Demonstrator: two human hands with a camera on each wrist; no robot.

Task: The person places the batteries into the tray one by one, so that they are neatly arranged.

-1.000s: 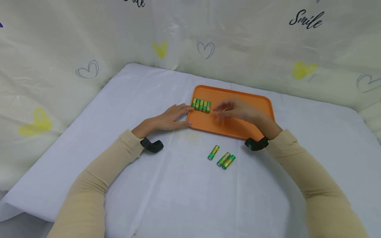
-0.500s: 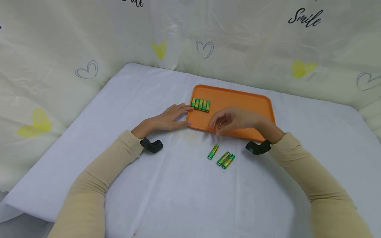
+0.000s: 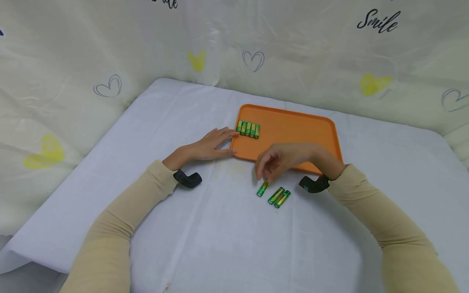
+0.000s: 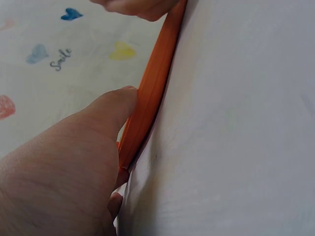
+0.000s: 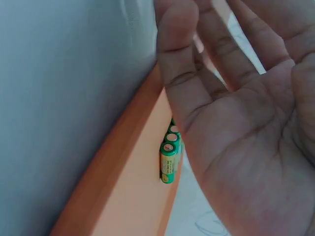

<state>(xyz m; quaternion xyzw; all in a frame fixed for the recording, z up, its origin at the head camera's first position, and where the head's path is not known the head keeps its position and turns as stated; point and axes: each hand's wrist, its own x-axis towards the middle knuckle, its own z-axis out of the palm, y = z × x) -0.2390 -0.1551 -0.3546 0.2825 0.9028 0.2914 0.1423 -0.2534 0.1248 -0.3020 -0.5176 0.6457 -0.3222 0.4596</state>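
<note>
My left hand (image 3: 210,145) rests at the left end of the orange tray (image 3: 293,122), its fingers spread and the thumb against the tray's side in the left wrist view. My right hand (image 3: 282,159) is over the tray's near edge, with bent fingertips right at the upper end of a green and yellow battery (image 3: 262,188) lying on the cloth. No battery shows within the right palm in the right wrist view. Two more batteries (image 3: 279,197) lie side by side just right of that one. Inside the tray, several batteries (image 3: 248,129) stand in a row by its left rim.
A white cloth (image 3: 205,228) covers the table. Behind it hangs a pale curtain (image 3: 311,53) printed with hearts and "Smile". Each wrist carries a black camera mount, the left one (image 3: 187,179) and the right one (image 3: 314,184).
My right hand has moved from above the tray, beside the battery row, toward me to the nearest loose battery. The left hand and the batteries have stayed put.
</note>
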